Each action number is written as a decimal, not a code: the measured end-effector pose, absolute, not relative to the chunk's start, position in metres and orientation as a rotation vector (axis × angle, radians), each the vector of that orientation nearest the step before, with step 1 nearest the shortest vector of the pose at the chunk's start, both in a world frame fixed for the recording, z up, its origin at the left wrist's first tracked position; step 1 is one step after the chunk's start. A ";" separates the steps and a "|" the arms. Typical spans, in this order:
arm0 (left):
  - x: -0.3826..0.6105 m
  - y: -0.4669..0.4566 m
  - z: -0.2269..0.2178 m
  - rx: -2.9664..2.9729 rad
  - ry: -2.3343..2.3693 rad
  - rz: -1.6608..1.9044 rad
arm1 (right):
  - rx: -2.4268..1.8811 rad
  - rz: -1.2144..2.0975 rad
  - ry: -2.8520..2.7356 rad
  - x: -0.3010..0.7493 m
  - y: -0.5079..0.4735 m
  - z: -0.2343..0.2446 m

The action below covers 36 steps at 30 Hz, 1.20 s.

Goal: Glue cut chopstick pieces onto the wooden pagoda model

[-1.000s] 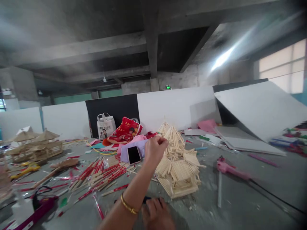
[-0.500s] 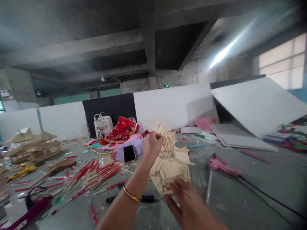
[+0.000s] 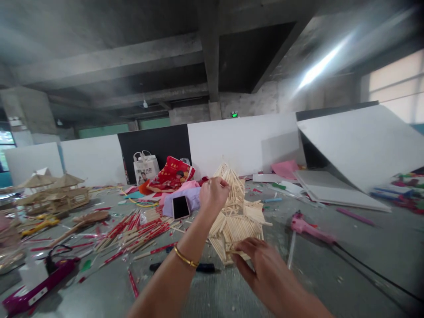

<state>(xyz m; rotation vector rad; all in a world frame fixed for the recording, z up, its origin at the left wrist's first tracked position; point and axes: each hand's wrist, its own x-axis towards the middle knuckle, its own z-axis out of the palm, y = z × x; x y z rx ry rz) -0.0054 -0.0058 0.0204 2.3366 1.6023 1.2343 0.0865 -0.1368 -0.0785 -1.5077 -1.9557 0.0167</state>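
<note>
A pagoda-like model of thin wooden sticks (image 3: 236,227) stands on the grey table in front of me, with a pointed, tiered roof. My left hand (image 3: 215,194) is beside its upper tier, fingertips pinched together; whatever they hold is too small to make out. A gold bangle circles that wrist. Low at the model's front edge, my right hand (image 3: 261,260) has thumb and curled fingers on the sticks, covering part of the base. A dark tool handle (image 3: 205,267) lies partly behind my left forearm.
Red-wrapped sticks (image 3: 139,232) are scattered left, near a phone (image 3: 181,207) on lilac cloth. A pink glue gun (image 3: 311,229) with a trailing black cord lies right. A purple power strip (image 3: 41,285) is front left; more stick models (image 3: 54,192) stand farther back. White boards (image 3: 341,190) lie back right.
The whole view has shifted slightly, so things appear a little farther right. My left hand stays pinched by the upper tier. My right thumb and fingers have drawn closer together at the base.
</note>
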 end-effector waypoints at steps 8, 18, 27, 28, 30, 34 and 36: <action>-0.005 -0.008 0.025 2.342 1.642 1.209 | -1.460 0.016 -1.981 0.090 -0.140 -0.090; -0.004 -0.010 0.025 2.337 1.640 1.207 | -1.392 -0.069 -1.983 0.100 -0.143 -0.109; -0.004 -0.010 0.027 2.345 1.646 1.208 | -1.403 -0.128 -1.971 0.103 -0.142 -0.114; -0.004 -0.010 0.027 2.345 1.649 1.209 | -1.406 -0.117 -1.976 0.103 -0.143 -0.114; -0.004 -0.011 0.028 2.346 1.652 1.208 | -1.411 -0.097 -1.983 0.104 -0.143 -0.114; -0.004 -0.009 0.030 2.351 1.644 1.194 | -1.428 -0.082 -1.998 0.108 -0.145 -0.119; -0.005 -0.008 0.030 2.355 1.638 1.182 | -1.433 -0.083 -2.005 0.110 -0.146 -0.122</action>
